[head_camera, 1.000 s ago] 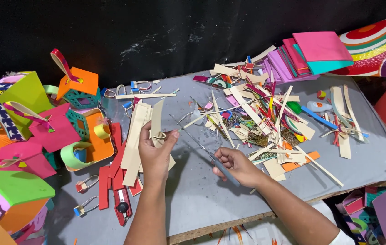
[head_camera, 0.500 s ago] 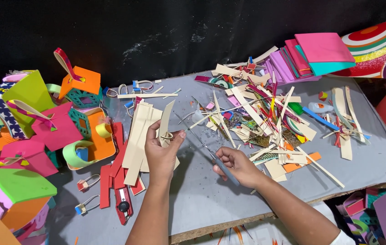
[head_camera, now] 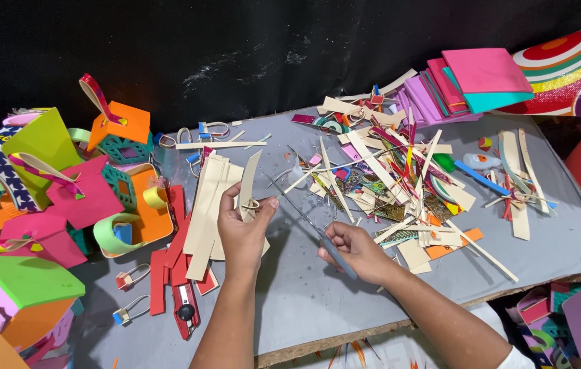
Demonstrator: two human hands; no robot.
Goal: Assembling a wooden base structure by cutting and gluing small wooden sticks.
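Observation:
My left hand point(head_camera: 241, 229) pinches a long beige foam strip point(head_camera: 247, 183) and holds it upright above a pile of similar beige strips point(head_camera: 208, 205) on the grey board point(head_camera: 304, 301). My right hand point(head_camera: 353, 250) grips a thin grey tool, probably scissors or a blade point(head_camera: 323, 239), whose metal tip points up and left toward the strip. The two hands are a short way apart over the middle of the board.
Red strips point(head_camera: 167, 266) and a red cutter point(head_camera: 184, 311) lie at the lower left. Coloured foam boxes point(head_camera: 44, 198) crowd the left side. A heap of paper scraps point(head_camera: 400, 184), a glue bottle point(head_camera: 478, 161) and stacked pink and teal sheets point(head_camera: 468, 82) fill the right.
My left hand has lifted the beige strip off the pile and turned it upright. My right hand stays in place with the tool.

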